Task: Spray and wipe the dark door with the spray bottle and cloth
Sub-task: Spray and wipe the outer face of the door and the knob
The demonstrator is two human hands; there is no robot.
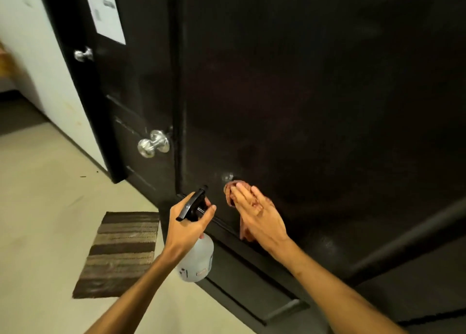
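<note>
The dark door (302, 94) fills the middle and right of the view. My left hand (187, 224) grips the neck of a clear spray bottle (198, 260) with a black trigger head, its nozzle pointing up toward the door. My right hand (257, 214) lies flat with straight fingers on a reddish-brown cloth (230, 191), pressing it against the lower door. A small wet patch (227, 177) glints on the door just above the cloth.
A second dark door at the left carries two silver knobs (153, 143) and a white paper sheet (106, 8). A striped brown mat (118, 253) lies on the pale floor by the door's foot. A white wall stands at far left.
</note>
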